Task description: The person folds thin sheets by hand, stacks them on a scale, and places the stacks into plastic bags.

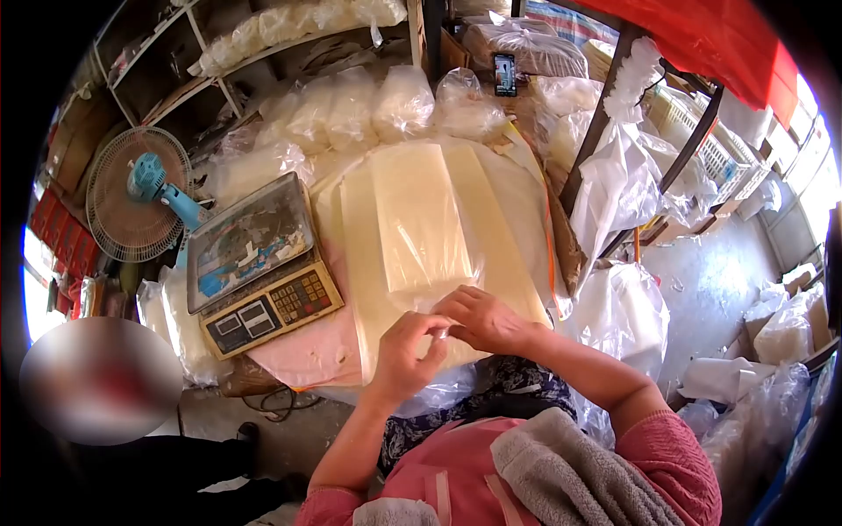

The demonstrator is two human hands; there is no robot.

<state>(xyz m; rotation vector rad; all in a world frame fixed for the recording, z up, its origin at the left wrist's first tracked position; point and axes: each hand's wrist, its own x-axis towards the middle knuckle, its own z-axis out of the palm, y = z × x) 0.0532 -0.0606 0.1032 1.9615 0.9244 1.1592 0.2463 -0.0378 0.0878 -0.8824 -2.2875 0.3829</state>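
A clear plastic bag (421, 223) holding a flat stack of pale yellow sheets lies lengthwise in front of me, its near end gathered between my hands. My left hand (406, 355) is closed, thumb and forefinger pinching a bit of the gathered plastic. Bent over the same end of the bag, my right hand (485, 320) has its fingers closed on the plastic, close to the left fingertips. The palm side of the right hand is hidden. Under the bag is a wide, pale yellow sheet (509, 263) on the table.
Left of the bag stands a weighing scale (272, 307) with scraps on its tray. A blue fan (153, 184) is beyond it. Filled plastic bags (351, 105) line the back, near a phone (504, 74). A wooden post (596, 131) rises at right. Another person (158, 465) is at lower left.
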